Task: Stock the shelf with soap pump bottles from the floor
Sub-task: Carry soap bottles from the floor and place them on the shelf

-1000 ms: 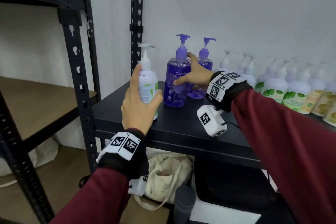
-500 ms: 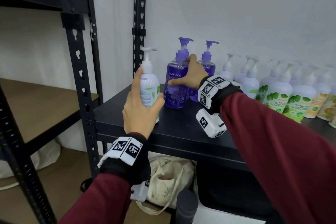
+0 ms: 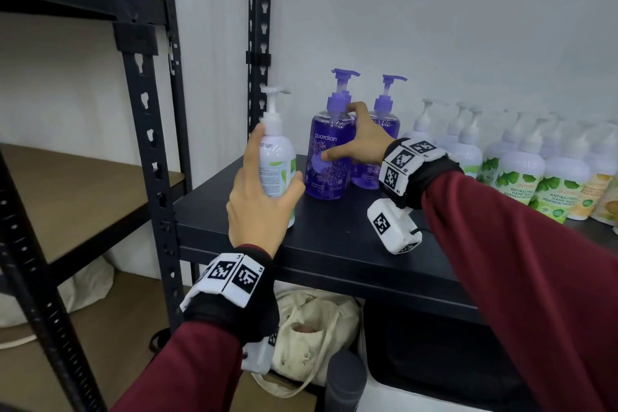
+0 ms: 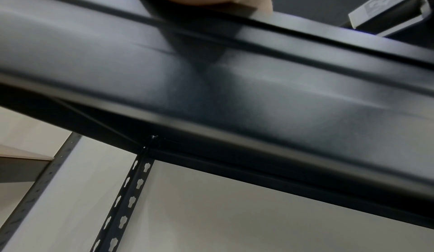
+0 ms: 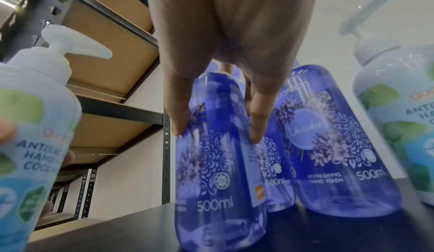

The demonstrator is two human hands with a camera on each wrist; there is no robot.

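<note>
My left hand (image 3: pixel 259 207) grips a white pump bottle (image 3: pixel 278 164) upright over the front left corner of the black shelf (image 3: pixel 334 241); I cannot tell whether its base touches the shelf. The right wrist view shows the same white pump bottle (image 5: pixel 32 135) at the left. My right hand (image 3: pixel 356 144) holds the front purple pump bottle (image 3: pixel 326 160), thumb on its face and fingers behind it. In the right wrist view the fingers (image 5: pixel 257 122) pinch this purple pump bottle (image 5: pixel 216 163), which stands on the shelf. A second purple bottle (image 3: pixel 389 124) stands just behind.
A row of several white pump bottles (image 3: pixel 521 174) fills the shelf to the right. Black slotted uprights (image 3: pixel 147 130) stand left of the shelf corner. A cloth bag (image 3: pixel 311 334) lies below. The left wrist view shows only the shelf's front beam (image 4: pixel 211 88).
Both hands keep their holds and the bottles stay about where they were. Only the head view has shifted slightly.
</note>
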